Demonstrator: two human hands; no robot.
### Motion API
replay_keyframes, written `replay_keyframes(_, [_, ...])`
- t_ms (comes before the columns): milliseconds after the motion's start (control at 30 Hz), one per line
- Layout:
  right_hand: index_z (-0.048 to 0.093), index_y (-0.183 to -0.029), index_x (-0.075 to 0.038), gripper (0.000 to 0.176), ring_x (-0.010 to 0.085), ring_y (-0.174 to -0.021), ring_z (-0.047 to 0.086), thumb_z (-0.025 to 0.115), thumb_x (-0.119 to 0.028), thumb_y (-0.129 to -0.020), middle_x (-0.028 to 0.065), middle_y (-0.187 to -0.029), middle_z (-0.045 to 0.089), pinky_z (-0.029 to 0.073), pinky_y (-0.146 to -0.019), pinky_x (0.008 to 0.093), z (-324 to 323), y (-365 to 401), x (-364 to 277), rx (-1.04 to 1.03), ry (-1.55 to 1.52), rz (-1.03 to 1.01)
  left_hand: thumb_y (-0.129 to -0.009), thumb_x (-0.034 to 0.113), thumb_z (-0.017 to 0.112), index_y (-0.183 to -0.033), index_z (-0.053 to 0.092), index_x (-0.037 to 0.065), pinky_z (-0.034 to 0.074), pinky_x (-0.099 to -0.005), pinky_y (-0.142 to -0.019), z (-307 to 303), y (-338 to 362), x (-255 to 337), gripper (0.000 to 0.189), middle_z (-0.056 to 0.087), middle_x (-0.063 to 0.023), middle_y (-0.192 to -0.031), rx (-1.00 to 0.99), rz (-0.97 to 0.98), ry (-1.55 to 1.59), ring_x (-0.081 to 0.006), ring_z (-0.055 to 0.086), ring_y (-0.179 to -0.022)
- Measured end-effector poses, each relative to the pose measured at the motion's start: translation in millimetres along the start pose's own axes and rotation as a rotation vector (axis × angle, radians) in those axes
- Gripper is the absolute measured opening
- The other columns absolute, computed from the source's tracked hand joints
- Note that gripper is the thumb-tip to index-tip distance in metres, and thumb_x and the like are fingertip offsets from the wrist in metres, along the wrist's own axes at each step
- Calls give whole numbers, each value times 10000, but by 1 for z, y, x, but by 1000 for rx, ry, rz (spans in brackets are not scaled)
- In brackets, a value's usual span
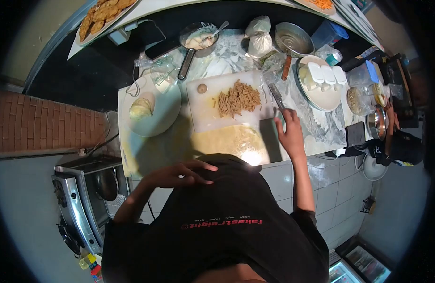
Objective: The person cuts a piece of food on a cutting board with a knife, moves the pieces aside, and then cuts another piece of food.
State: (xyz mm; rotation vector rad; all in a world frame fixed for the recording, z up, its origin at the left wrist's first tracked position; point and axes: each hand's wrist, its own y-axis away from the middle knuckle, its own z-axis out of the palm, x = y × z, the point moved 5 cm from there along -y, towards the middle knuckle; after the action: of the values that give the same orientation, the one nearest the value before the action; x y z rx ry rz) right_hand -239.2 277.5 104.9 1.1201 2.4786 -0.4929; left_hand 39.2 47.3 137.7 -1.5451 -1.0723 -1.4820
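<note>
Head view: looks down over a dark shirt (pixel 222 198) onto a marbled worktop (pixel 329 133).
Left hand (pixel 189 173): open, fingers loosely spread, nothing seen in it; lies in front of the shirt, short of the board. Contact with the cloth cannot be told.
Right hand (pixel 290 129): over the worktop, right of the board; fingers reach forward, thumb held apart. Fingertips meet the near end of the knife; whether they grip it cannot be told.
Knife (pixel 275 92): just beside the board's right edge, blade pointing away from the person.
Cutting board (pixel 203 113): white, in front of the person, near the middle of the worktop.
Chopped pile (pixel 239 98): brown strips heaped on the right half of the board; a few bits lie loose around it.
Small round piece (pixel 202 88): on the board, far left corner, apart from the pile.
Left plate (pixel 168 106): large, pale; carries a pale green, rounded item (pixel 141 108), probably cabbage.
Far side: a dark pan (pixel 194 45) with white mixture and a spoon (pixel 221 28); a knotted bag of white powder (pixel 261 41); a metal pan (pixel 293 37) with a brown handle.
Right plate (pixel 327 102): holds white-lidded containers (pixel 323 75).
Far right: another person's arm (pixel 391 123) beside a metal bowl (pixel 379 121).
</note>
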Motion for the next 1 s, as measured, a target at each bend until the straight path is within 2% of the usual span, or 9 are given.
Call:
replay_keyframes(100, [585,-1237,-54,356,409,-1085,602,668,-272,-968,191,-1195,593,505,-904,516,30,-21,35,53,160,129,-1023,445,607,-1052,749,30,379,-478,-1144,-28,17,-2,440,619,-132,-1407,-30,-1,-95,-298,527,-1345])
replay_keyframes(200, [559,-1184,-34,359,401,-1031,613,687,-275,-950,188,-1122,591,520,-854,519,57,-31,60,30,292,205,-977,268,689,-983,704,6,445,-418,-1074,-49,4,-10,262,667,-132,-1272,281,-173,-201,-294,576,-1271])
replay_keyframes(300, [540,-1140,-12,321,395,-1010,622,686,-211,-935,182,-1106,591,534,-830,511,75,-35,77,78,328,177,-917,120,708,-1049,669,7,472,-366,-1018,-72,-32,-15,178,655,-149,-1191,582,-91,-474,-304,595,-1219])
replay_keyframes(400, [518,-1101,13,219,409,-974,618,627,-79,-934,201,-1093,581,536,-798,505,79,-29,84,112,293,172,-909,124,705,-1239,606,3,454,-423,-1052,-93,-60,-38,365,605,-176,-1243,861,-23,-725,-364,573,-1208])
replay_keyframes(533, [484,-1108,11,214,449,-971,612,591,-23,-925,233,-1102,552,537,-786,526,50,6,61,71,207,231,-908,140,703,-1339,561,3,435,-461,-1080,-99,-89,-66,474,557,-193,-1339,936,-8,-878,-392,547,-1229])
replay_keyframes(733, [451,-1118,22,179,448,-850,659,547,-38,-978,272,-892,628,486,-715,540,15,68,41,-8,-123,313,-919,104,663,-1424,513,5,431,-491,-1090,-106,-103,-85,536,507,-213,-1404,930,22,-1150,-418,524,-1259])
replay_keyframes(833, [477,-1130,9,166,387,-721,645,523,-118,-1034,235,-759,614,466,-677,484,9,83,19,-22,-411,445,-937,73,634,-1429,523,34,443,-483,-1080,-113,-104,-103,506,507,-203,-1406,939,53,-1262,-398,532,-1253])
replay_keyframes(933, [531,-1097,-17,253,211,-601,480,495,-267,-1088,132,-658,517,408,-593,397,24,88,6,55,-651,432,-957,51,604,-1411,546,75,452,-477,-1070,-127,-110,-121,459,524,-190,-1387,935,46,-1079,-391,537,-1243])
replay_keyframes(1000, [530,-1108,-18,261,187,-566,423,507,-278,-1093,108,-614,489,377,-567,394,29,87,-8,-26,-645,470,-969,47,591,-1347,574,87,461,-477,-1050,-135,-111,-126,380,550,-187,-1342,1000,15,-1014,-394,542,-1225])
